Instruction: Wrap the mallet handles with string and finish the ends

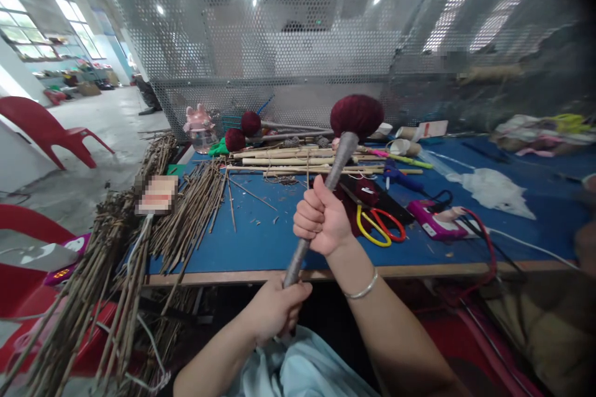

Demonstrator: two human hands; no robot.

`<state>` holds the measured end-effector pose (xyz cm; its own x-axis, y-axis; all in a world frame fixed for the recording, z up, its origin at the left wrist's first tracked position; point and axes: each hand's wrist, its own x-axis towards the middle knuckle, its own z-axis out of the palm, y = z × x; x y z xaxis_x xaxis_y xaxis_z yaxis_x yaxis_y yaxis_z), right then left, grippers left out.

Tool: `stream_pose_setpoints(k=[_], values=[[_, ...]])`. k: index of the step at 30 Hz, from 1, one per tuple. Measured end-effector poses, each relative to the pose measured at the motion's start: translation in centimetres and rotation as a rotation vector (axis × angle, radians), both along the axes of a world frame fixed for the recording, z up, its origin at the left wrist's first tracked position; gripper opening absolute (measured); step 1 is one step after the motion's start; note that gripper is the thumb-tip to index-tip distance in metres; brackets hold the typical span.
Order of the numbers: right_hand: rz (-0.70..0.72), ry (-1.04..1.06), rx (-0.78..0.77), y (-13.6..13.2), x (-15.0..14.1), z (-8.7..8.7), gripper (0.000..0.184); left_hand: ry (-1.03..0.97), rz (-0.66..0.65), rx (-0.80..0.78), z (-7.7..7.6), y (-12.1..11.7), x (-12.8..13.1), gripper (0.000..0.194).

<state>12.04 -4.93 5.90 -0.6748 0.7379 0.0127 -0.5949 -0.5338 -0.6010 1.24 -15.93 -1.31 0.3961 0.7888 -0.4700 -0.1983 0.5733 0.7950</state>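
Observation:
A grey-wrapped stick topped with a dark red yarn ball (pixel 356 116) slants up across the middle of the head view. My right hand (pixel 323 216), with a bangle at the wrist, is closed in a fist around the grey shaft (pixel 342 160). Lower down, my left hand (pixel 278 307) grips the same shaft near its bottom end. Two similar dark red ball heads (pixel 251 123) on grey sticks lie at the back of the table. Right of my right hand are scissors (pixel 375 226) with one yellow and one red handle.
Bundles of thin brown twigs (pixel 189 223) cover the table's left side and hang over its edge. Pale sticks (pixel 288 161) lie behind my hands. A blue glue gun (pixel 403 178), a purple power strip (pixel 435 221) and a plastic bag (pixel 496 192) are at right. A perforated metal screen (pixel 279 43) stands behind.

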Motion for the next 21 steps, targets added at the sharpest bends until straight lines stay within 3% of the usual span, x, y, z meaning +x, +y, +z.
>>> stream_pose_setpoints(k=[5,9,12,15,17,21], values=[[-0.151,-0.151,-0.213,0.0,-1.2,-2.0,0.06,0.203,0.199,0.02,-2.9,-0.6,0.8,0.046],[-0.225,-0.28,-0.33,0.0,-2.2,-3.2,0.056,0.204,0.291,-0.012,-5.2,-0.8,1.7,0.051],[-0.274,-0.359,-0.342,0.0,-2.6,-3.4,0.055,0.19,0.303,-0.043,-5.9,-0.5,2.6,0.058],[-0.284,-0.406,-0.32,0.1,-2.6,-3.3,0.057,0.114,0.317,-0.026,-5.6,-0.2,2.8,0.061],[-0.202,-0.342,-0.245,0.5,-2.0,-3.0,0.055,-0.043,0.215,-0.052,-5.1,-0.2,2.3,0.06],[-0.05,-0.046,-0.044,2.9,0.1,-1.9,0.037,-0.395,-0.207,-0.092,-4.8,-0.5,0.6,0.056]])
